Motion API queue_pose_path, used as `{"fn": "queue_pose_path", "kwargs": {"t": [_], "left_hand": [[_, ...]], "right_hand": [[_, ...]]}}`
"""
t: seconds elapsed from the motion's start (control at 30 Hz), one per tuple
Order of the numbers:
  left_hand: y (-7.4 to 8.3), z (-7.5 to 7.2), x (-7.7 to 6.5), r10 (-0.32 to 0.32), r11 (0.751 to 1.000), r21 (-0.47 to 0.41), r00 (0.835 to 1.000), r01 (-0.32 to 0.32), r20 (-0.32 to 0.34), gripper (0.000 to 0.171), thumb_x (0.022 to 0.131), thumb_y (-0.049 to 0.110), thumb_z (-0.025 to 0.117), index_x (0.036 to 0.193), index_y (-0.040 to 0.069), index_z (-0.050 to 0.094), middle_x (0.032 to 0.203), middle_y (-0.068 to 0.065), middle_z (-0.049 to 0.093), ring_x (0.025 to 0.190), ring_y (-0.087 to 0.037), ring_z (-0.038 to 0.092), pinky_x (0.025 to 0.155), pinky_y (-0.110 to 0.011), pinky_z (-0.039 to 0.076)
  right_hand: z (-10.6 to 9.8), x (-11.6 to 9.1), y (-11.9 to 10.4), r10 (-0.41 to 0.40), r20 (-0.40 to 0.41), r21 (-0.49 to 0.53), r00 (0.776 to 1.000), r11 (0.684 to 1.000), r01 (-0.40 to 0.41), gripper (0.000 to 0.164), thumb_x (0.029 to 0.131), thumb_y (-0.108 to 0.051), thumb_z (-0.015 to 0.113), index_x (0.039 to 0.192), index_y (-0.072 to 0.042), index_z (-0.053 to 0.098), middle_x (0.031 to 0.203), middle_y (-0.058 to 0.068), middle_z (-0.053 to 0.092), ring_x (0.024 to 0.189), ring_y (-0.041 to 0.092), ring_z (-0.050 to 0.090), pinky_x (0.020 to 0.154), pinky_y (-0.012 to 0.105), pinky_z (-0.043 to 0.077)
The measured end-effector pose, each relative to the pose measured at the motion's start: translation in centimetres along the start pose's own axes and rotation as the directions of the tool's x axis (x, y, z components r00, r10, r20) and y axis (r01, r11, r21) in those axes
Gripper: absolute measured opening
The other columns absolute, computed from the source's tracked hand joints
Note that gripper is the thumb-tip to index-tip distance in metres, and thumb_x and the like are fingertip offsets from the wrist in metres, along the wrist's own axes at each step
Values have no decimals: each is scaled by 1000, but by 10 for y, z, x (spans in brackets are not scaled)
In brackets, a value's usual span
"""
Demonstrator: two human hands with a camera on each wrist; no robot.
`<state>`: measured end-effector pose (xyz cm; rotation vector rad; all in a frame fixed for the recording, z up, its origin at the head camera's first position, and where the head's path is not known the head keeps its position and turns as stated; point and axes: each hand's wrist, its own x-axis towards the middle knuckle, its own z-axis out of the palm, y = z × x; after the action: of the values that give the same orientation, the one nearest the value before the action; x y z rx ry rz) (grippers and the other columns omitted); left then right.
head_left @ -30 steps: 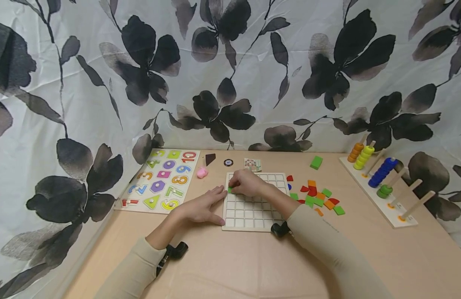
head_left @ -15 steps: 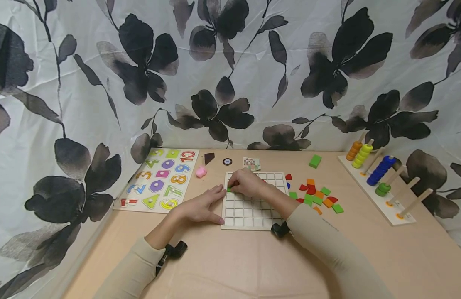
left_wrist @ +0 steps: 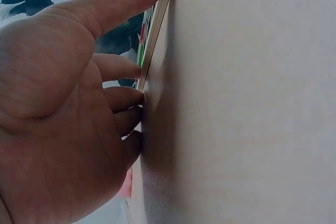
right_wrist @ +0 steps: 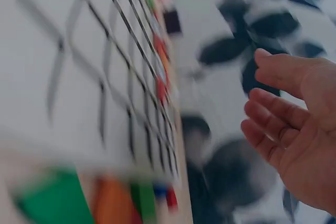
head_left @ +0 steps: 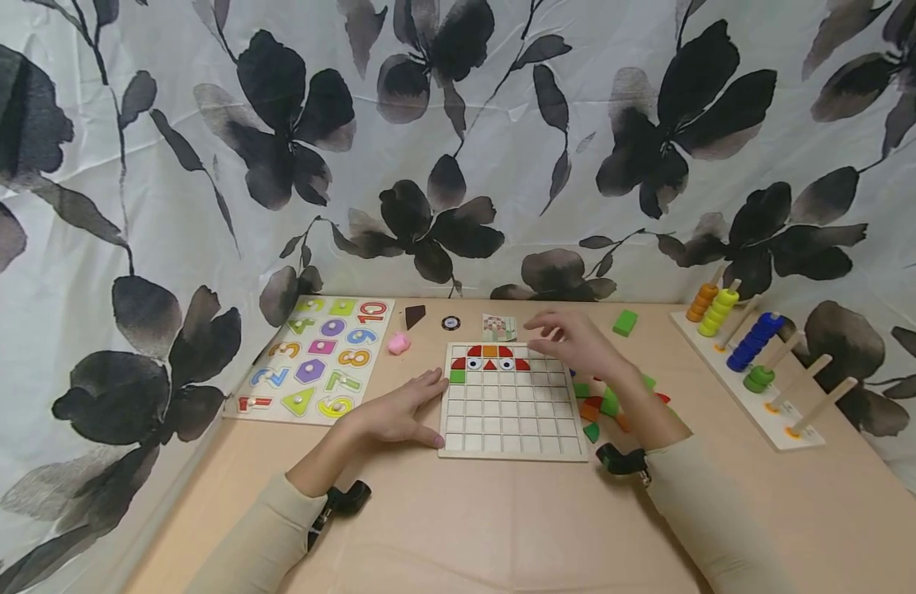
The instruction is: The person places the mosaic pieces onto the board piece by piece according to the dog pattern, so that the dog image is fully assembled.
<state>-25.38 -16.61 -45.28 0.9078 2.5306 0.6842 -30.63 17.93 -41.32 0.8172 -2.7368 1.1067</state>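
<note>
A white gridded board lies on the table in the head view. Along its far rows sit red quarter pieces, an orange tile, two eye-like tiles and a green tile at the left. My left hand rests at the board's left edge, thumb and fingertips touching its side in the left wrist view. Over the board's far right corner hovers my right hand, fingers loosely bent. Nothing shows between those fingers in the right wrist view, where the hand is apart from the board.
Loose coloured tiles lie right of the board, partly hidden by the right forearm. A pegged ring stacker stands at the right, a number puzzle at the left. Behind the board are a picture card, pink lump and green block.
My right hand has come off the green tile and moved right, above the board's far corner. The tile stays in the grid, and the coloured rows are uncovered. My left hand has not moved.
</note>
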Motion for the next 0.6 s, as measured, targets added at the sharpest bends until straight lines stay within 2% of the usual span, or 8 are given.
{"fn": "queue_pose_path", "kwargs": {"t": [0.13, 0.2, 0.27, 0.33, 0.4, 0.6], "left_hand": [[-3, 0, -1, 2, 1000, 5, 1000, -2, -5, 99, 78, 48, 76, 153, 10, 24, 161, -11, 6, 147, -31, 4, 118, -47, 9], [-4, 0, -1, 7, 1000, 10, 1000, -7, -8, 99, 78, 49, 75, 153, 11, 24, 161, -11, 7, 147, -31, 4, 118, -47, 10], [-4, 0, -1, 11, 1000, 14, 1000, -11, -8, 99, 78, 50, 75, 153, 11, 24, 161, -11, 7, 147, -31, 4, 118, -47, 10], [-3, 0, -1, 10, 1000, 15, 1000, -10, -5, 100, 77, 51, 75, 153, 11, 24, 161, -11, 6, 147, -31, 4, 118, -47, 10], [-3, 0, 0, 7, 1000, 14, 1000, -7, -2, 100, 77, 50, 75, 153, 12, 24, 161, -11, 6, 147, -31, 4, 118, -47, 9], [-2, -1, 0, -4, 1000, 9, 1000, 4, 1, 100, 77, 50, 75, 154, 12, 23, 161, -10, 5, 147, -31, 3, 118, -47, 9]], "right_hand": [[-26, -19, 31, 151, -1, 4, 989, 989, -151, 30, 91, -26, 67, 120, -19, 66, 118, 5, 63, 96, 21, 56, 78, 36, 51], [-31, -26, 45, 229, 25, 15, 973, 973, -230, 32, 92, -26, 65, 123, -17, 65, 117, 6, 62, 97, 24, 54, 77, 36, 50], [-31, -30, 58, 265, 50, 14, 963, 964, -266, 32, 93, -23, 64, 124, -14, 65, 115, 8, 62, 98, 27, 54, 75, 36, 51], [-28, -32, 69, 273, 76, 4, 959, 962, -274, 32, 93, -17, 64, 124, -11, 65, 113, 8, 63, 97, 28, 54, 76, 36, 51], [-22, -32, 78, 251, 82, -15, 965, 968, -250, 30, 91, -11, 65, 121, -8, 66, 111, 10, 64, 95, 27, 55, 78, 37, 51], [-8, -28, 96, 199, 42, -94, 979, 976, -195, 24, 88, -7, 68, 112, -9, 71, 103, 6, 66, 87, 24, 55, 83, 40, 48]]}}
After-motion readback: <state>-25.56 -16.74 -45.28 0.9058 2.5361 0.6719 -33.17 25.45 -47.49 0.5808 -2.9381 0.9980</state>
